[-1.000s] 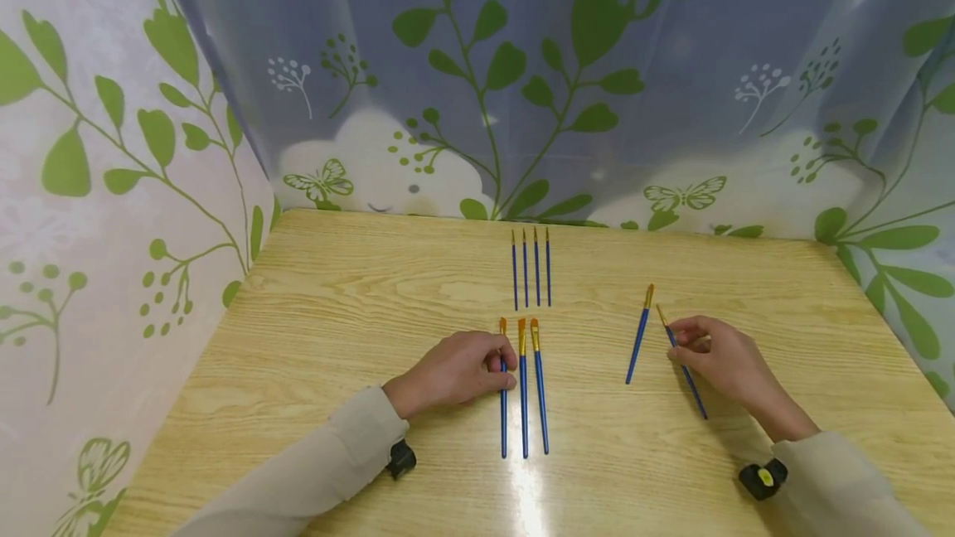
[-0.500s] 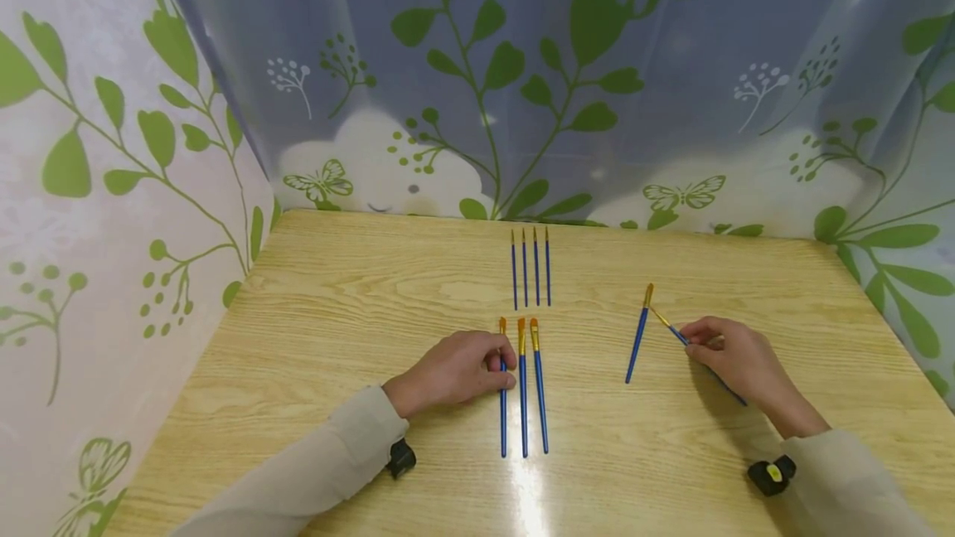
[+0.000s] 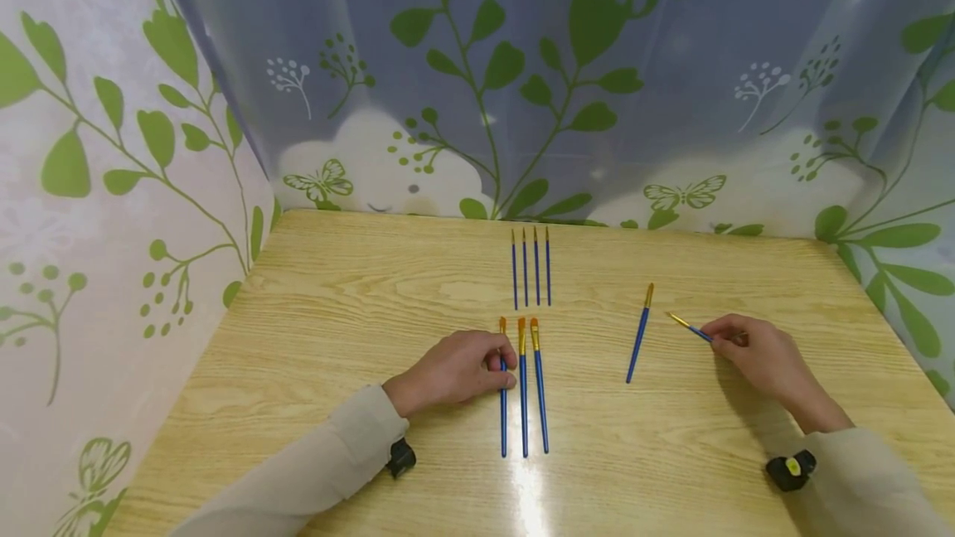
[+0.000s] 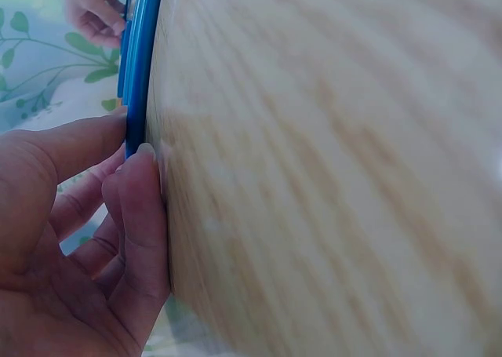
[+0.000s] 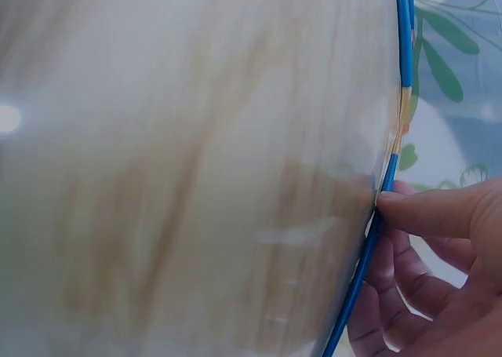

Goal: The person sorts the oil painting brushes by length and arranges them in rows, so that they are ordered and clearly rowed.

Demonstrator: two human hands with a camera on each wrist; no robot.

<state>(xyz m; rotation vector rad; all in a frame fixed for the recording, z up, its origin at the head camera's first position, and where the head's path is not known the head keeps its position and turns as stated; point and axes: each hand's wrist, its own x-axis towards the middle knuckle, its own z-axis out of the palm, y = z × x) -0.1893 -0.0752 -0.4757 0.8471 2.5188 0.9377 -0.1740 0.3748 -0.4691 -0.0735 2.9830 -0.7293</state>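
My left hand (image 3: 457,367) pinches the leftmost brush of the near row, a blue-handled paintbrush (image 3: 503,421) lying on the table. In the left wrist view its blue handle (image 4: 143,59) runs up from the thumb and fingertips. Beside it lie two more paintbrushes, a flat one (image 3: 524,388) and a round-tipped one (image 3: 540,396). At the right, my right hand (image 3: 764,359) holds a thin paintbrush (image 3: 692,329) between thumb and fingers, its tip aimed up and left. The right wrist view has this blue handle (image 5: 361,263) low along the table surface.
A single paintbrush (image 3: 639,344) lies slanted between the near row and my right hand. Farther back, several thin paintbrushes (image 3: 525,276) lie side by side. A patterned curtain (image 3: 477,89) rises behind the wooden table (image 3: 336,288).
My right hand has moved to the right with its paintbrush, which has swung from steep to nearly sideways and now lies apart from the slanted brush. The left hand has stayed put.
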